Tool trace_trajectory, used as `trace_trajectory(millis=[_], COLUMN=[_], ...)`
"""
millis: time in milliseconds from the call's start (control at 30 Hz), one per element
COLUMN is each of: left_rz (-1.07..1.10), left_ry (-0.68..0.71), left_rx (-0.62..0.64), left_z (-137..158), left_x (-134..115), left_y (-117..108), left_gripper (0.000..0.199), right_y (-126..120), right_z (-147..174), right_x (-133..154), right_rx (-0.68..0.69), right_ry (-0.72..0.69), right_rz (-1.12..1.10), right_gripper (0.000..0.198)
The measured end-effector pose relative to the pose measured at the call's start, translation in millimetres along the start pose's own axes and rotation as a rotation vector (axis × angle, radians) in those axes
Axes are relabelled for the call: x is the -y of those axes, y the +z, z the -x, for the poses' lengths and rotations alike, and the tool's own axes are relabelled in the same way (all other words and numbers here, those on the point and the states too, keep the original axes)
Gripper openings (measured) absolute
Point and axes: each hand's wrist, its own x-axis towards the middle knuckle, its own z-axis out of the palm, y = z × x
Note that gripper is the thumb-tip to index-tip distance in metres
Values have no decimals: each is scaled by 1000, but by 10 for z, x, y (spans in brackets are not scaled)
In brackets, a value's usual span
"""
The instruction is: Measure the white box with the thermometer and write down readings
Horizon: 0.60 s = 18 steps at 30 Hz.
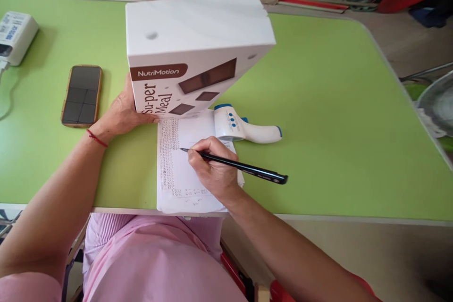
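My right hand [216, 170] is closed around a black pen [255, 170]. The pen's tip is at a sheet of paper [189, 177] with dense handwritten columns down its left side. My left hand [123, 109] grips the lower left edge of a white NutriMotion box [200, 26], thumb across the printed front and the other fingers hidden behind. The box stands on end at the top of the paper, covering part of it. A white and blue infrared thermometer [244, 127] lies over the paper's upper right corner, just above my right hand.
A smartphone [82, 96] in a tan case lies left of the box on the green table [336, 127]. Farther left is a white device [17, 35] with a cable. A metal bowl [439, 99] is beyond the table's right edge.
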Motion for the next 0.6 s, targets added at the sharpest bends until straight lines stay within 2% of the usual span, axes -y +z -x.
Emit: trace_trajectory(millis=[267, 600], left_rz=[0, 3], left_ry=[10, 0], left_rx=[27, 32], left_z=[2, 6], left_x=[92, 18], left_y=[-2, -7], left_gripper=[69, 67], right_y=[10, -9], right_z=[11, -4], right_x=[11, -8], right_rx=[22, 39], right_ry=[4, -12], right_rz=[20, 22], right_gripper=[18, 19])
